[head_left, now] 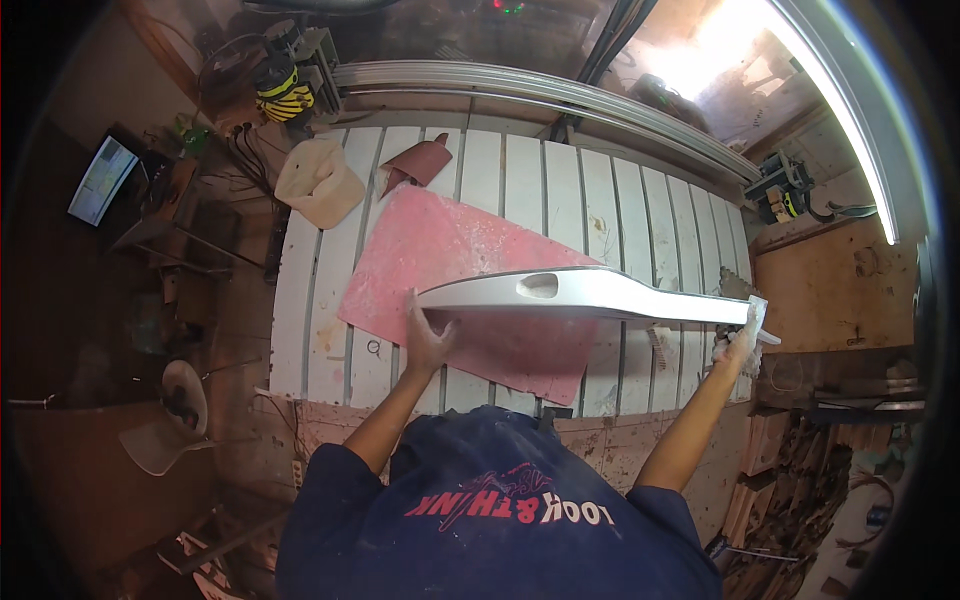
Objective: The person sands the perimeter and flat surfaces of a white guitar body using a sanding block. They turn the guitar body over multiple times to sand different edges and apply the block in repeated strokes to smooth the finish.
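A long, curved white panel [610,292] with an oval recess near its middle spans between my two hands above the slatted bench. At its left end, my left hand [427,338] grips the tip, with the thumb spread along the lower side. My right hand [742,342] is closed around the narrow far-right end, where some white material, perhaps a cloth or dust, covers the fingers. Below the panel's left half lies a dusty pink sheet [400,265], set askew on the bench. Whether the panel touches the sheet I cannot tell.
The white slatted bench [330,350] carries a beige cap [320,183] and a curled brown sheet [418,163] at the far left. A metal rail [540,95] crosses behind it. A monitor [103,180] and a chair [180,410] stand left; wood pieces [790,480] are stacked lower right.
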